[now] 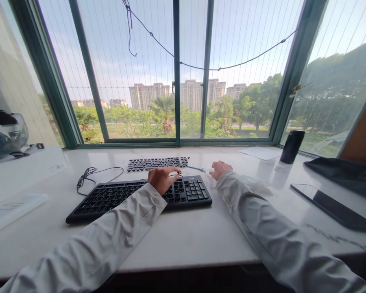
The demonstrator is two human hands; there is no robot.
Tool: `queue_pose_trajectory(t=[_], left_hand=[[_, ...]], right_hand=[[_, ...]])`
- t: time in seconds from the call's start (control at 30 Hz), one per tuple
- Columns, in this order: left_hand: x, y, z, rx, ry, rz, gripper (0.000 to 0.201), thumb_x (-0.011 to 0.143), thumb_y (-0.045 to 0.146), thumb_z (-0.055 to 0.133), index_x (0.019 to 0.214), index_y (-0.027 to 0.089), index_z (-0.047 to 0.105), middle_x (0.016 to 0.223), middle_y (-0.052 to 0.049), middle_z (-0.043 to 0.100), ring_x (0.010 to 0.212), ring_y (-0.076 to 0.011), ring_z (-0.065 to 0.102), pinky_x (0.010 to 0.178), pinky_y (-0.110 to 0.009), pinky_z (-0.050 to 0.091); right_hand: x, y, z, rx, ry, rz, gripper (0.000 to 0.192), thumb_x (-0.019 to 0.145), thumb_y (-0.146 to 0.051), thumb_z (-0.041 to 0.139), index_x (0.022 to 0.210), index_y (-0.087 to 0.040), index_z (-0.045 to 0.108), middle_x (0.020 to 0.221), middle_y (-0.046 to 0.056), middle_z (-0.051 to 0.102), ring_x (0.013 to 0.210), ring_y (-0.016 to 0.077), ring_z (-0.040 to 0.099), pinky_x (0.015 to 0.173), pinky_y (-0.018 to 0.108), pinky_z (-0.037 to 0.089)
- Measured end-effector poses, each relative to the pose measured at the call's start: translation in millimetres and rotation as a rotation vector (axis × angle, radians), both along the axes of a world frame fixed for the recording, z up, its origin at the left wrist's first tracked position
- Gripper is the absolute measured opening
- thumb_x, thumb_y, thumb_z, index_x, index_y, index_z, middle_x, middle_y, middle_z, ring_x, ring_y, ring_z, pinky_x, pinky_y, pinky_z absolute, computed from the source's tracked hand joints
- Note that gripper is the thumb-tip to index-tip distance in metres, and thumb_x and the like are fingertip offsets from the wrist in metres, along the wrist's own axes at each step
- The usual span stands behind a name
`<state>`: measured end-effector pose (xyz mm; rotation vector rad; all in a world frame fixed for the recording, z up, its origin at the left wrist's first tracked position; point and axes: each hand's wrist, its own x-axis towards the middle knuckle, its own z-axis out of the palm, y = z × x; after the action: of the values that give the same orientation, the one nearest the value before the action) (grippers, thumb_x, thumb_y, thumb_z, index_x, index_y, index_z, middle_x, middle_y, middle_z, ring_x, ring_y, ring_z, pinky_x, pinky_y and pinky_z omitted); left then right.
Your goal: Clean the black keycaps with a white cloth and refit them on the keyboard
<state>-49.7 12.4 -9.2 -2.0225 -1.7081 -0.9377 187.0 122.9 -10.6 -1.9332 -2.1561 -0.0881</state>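
Left hand [162, 178] rests loosely curled on the keyboard [116, 196]; right hand [220, 169] lies just beyond its corner, grip unclear.

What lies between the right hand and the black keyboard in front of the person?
Nothing visible does. The right hand rests on the white marble sill just beside the large black keyboard, with only bare surface between them.
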Motion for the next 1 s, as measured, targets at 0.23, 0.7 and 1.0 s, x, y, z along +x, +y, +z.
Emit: queue_pose_trajectory(t=[0.23, 0.7, 1.0], left_hand=[[2.9, -5.2, 5.6, -0.025, -0.055, -0.044, 0.033, 0.075, 0.036, 0.062, 0.108, 0.038, 0.058, 0.092, 0.012, 0.070, 0.076, -0.0126, 0.066, 0.069, -0.023, 0.048], [7.7, -13.9, 9.6, 0.003, -0.068, -0.056, 0.035, 0.079, 0.042, 0.057, 0.114, 0.038, 0.055, 0.096, 0.010, 0.070, 0.084, -0.0118, 0.066, 0.072, -0.020, 0.046], [10.0, -14.6, 5.1, 0.047, -0.049, -0.090, 0.039, 0.081, 0.040, 0.056, 0.120, 0.037, 0.052, 0.096, 0.007, 0.070, 0.072, -0.0100, 0.065, 0.068, -0.018, 0.045]], right_hand=[[6.2, 4.5, 9.6, 0.056, 0.080, -0.059, 0.022, 0.081, -0.033, 0.052, 0.091, -0.021, 0.067, 0.098, 0.014, 0.064, 0.096, 0.0284, 0.058, 0.083, 0.043, 0.037], [-62.1, -58.5, 15.1, -0.238, 0.936, 0.775, 0.032, 0.070, -0.046, 0.063, 0.081, -0.017, 0.055, 0.080, 0.003, 0.063, 0.078, 0.0178, 0.060, 0.070, 0.030, 0.044], [-69.5, -57.2, 4.3, -0.291, 1.185, 0.805, 0.046, 0.059, -0.043, 0.075, 0.089, -0.019, 0.049, 0.066, -0.002, 0.062, 0.067, 0.0145, 0.061, 0.068, 0.030, 0.047]])
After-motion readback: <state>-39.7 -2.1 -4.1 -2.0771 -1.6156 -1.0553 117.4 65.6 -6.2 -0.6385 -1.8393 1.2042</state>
